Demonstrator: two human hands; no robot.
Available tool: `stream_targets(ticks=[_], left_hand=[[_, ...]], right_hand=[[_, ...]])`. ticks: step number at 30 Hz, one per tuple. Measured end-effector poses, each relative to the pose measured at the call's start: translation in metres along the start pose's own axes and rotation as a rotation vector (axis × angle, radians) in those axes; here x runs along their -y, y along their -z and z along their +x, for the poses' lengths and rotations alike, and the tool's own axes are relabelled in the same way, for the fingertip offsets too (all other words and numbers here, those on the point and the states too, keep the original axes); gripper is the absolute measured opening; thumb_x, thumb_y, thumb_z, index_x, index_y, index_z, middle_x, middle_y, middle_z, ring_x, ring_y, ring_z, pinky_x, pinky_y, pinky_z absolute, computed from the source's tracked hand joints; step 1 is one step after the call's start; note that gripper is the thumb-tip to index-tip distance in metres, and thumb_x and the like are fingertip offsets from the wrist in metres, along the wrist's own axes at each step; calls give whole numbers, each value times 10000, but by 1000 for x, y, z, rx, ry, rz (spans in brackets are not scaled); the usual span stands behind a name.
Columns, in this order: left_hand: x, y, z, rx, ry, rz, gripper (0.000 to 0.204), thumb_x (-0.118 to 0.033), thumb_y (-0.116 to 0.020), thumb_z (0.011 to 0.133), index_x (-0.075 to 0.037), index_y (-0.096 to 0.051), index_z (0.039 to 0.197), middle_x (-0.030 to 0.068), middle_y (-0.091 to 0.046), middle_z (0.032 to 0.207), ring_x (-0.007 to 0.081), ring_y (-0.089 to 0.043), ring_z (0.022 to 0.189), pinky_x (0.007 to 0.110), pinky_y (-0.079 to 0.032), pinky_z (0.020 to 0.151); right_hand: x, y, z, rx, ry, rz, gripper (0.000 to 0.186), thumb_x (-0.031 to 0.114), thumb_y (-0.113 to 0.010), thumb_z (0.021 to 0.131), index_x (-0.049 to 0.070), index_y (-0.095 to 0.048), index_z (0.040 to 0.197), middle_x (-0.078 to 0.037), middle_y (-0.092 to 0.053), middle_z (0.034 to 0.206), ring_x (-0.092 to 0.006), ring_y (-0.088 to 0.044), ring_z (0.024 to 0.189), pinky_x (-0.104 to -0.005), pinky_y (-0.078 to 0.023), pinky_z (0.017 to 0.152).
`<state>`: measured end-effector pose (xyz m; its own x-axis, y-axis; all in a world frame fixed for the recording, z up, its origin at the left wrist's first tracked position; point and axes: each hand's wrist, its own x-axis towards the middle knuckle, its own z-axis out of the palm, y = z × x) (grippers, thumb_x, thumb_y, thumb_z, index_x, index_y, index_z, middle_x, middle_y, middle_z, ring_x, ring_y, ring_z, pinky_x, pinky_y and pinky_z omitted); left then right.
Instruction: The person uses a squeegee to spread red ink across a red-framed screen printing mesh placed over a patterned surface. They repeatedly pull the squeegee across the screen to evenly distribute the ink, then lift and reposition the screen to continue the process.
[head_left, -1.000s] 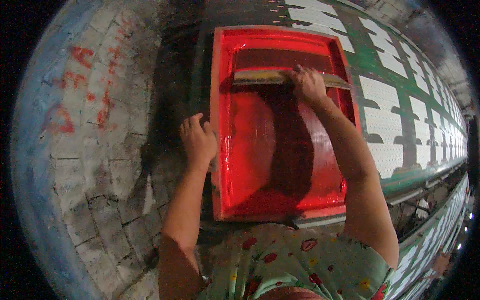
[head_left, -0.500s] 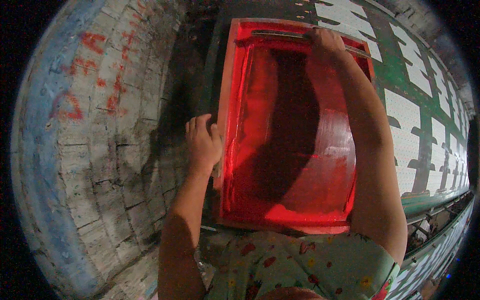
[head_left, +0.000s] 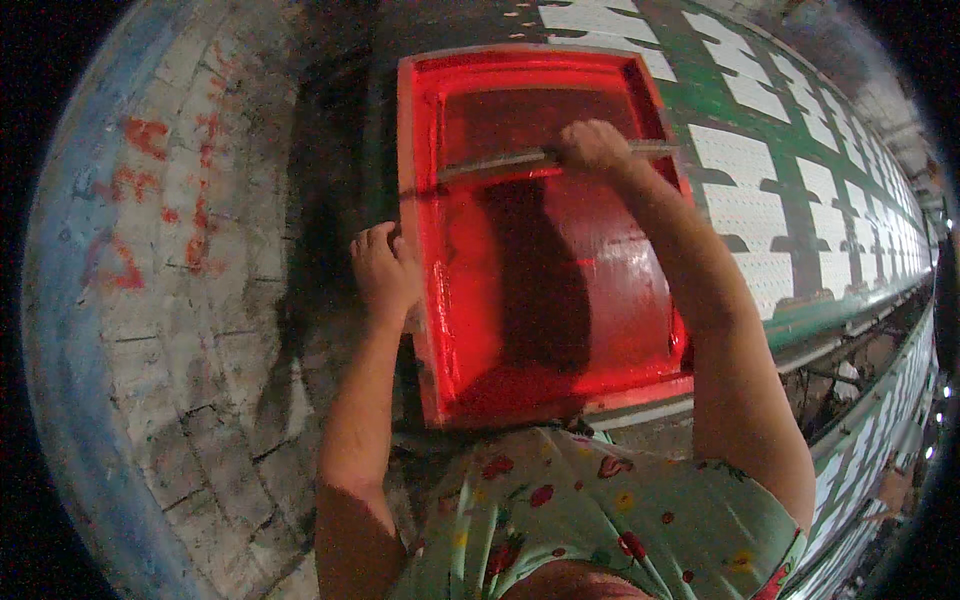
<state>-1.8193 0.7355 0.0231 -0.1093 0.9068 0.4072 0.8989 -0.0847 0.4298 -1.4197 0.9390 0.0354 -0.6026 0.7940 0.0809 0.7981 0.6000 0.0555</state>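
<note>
Across the upper right and right of the frame, a long green bench (head_left: 695, 92), curved by the lens. Down the left, a grey brick surface (head_left: 165, 350) with red painted marks and a blue band (head_left: 75, 420) at the rim. In the middle, over the bench's left part, a shallow red frame (head_left: 407, 115), roughly rectangular, glossy and wet-looking inside. At the bottom centre, a pale green shirt (head_left: 600, 490) with red and yellow print. Up from the lower edge, two bare forearms, the right one (head_left: 690, 250) reaching over the red frame's right side. Along the bench, rows of white notched sheets (head_left: 735, 158). Inside the red frame, a dark shadow (head_left: 540, 290). Across its upper part, slightly tilted, a narrow bar (head_left: 500, 160), right end over the right rim. Around the bar, right of its middle, the right hand (head_left: 597, 148), closed. Beside the left rim, the left hand (head_left: 385, 268), fingers loosely curled, no object visible in it; contact with the rim unclear.
</note>
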Motion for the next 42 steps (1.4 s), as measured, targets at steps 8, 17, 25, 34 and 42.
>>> stream_targets(ticks=[8, 17, 25, 34, 42], left_hand=[[6, -4, 1, 19, -3, -4, 279, -143, -660, 1020, -38, -716, 1272, 213, -748, 1276, 427, -657, 1258, 556, -472, 1141], [6, -11, 4, 52, 65, 28, 299, -211, -611, 1064, -46, -744, 1276, 205, -751, 1304, 409, -661, 1281, 540, -460, 1187], [0, -5, 6, 90, 97, 142, 286, -229, -582, 1086, -74, -758, 1248, 196, -741, 1319, 392, -642, 1312, 540, -459, 1190], [9, -6, 5, 176, 92, 357, 314, -236, -519, 1113, -49, -751, 1212, 232, -740, 1296, 453, -676, 1267, 585, -532, 1123], [33, -28, 8, 282, 423, 416, 590, -407, -401, 1177, 40, -778, 1253, 319, -757, 1322, 524, -705, 1286, 627, -545, 1104]], right_hand=[[150, 77, -171, 269, -87, 91, 176, 176, -735, 914, 203, -824, 1063, -112, -780, 992, -404, -788, 961, -544, -633, 802], [258, 116, -294, 182, -97, 210, 495, 340, -919, 791, 188, -799, 1246, -67, -771, 1118, -343, -759, 1076, -495, -609, 932], [269, 113, -329, 94, -4, 381, 673, 668, -775, 932, 128, -762, 1333, -122, -709, 1322, -376, -653, 1241, -529, -539, 1069], [190, 122, -409, -87, 31, 666, 474, 363, -854, 948, 112, -773, 1342, -111, -763, 1342, -370, -680, 1284, -513, -531, 1119], [99, 82, -457, -393, -418, 573, 374, 116, -856, 903, 80, -790, 1269, -154, -760, 1315, -405, -705, 1215, -507, -607, 1039]])
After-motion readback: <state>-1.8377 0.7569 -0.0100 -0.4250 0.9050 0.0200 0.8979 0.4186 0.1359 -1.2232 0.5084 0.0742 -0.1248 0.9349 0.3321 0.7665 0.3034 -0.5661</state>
